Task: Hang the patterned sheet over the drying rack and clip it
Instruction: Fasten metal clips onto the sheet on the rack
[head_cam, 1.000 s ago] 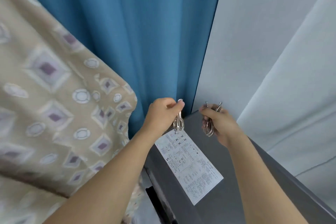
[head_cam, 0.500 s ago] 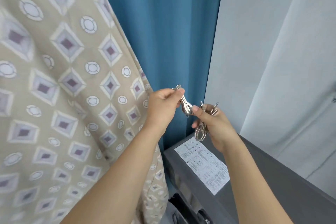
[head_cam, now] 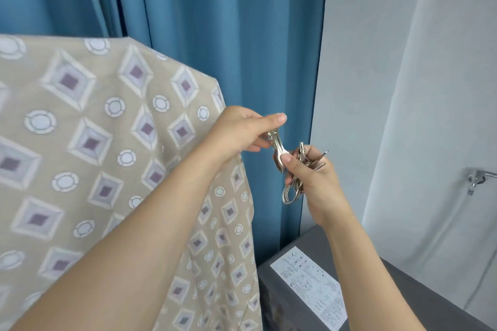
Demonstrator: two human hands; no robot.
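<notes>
Item 1: beige patterned sheet (head_cam: 113,158) printed with white-edged diamonds and white rings, cotton-like. It fills the left half of the frame, draped over something I cannot see, its top edge running from upper left to a corner left of centre, then falling to the bottom edge. It lies behind and left of both hands; the left forearm crosses in front of it.

Item 2: left hand (head_cam: 242,134), centre of frame. Fingers curled, pinching the upper end of a single silver metal clip (head_cam: 277,152).

Item 3: right hand (head_cam: 313,183), just right of and below the left. Its thumb presses the lower end of that same clip, and its curled fingers grip a bunch of silver metal clips (head_cam: 293,191) that hangs below the palm.

Item 4: blue pleated curtain (head_cam: 228,35), upper centre, behind the sheet and hands.

Item 5: grey box-like cabinet top (head_cam: 403,290), lower right, bearing a white printed label (head_cam: 313,286).

Item 6: pale grey wall (head_cam: 376,62), right, with a small chrome fitting (head_cam: 477,179) at the right edge.

Changes I note against half a second ago: the sheet's top edge sits lower in the frame, the cabinet sits lower right, and the single clip now tilts down towards the right thumb.
</notes>
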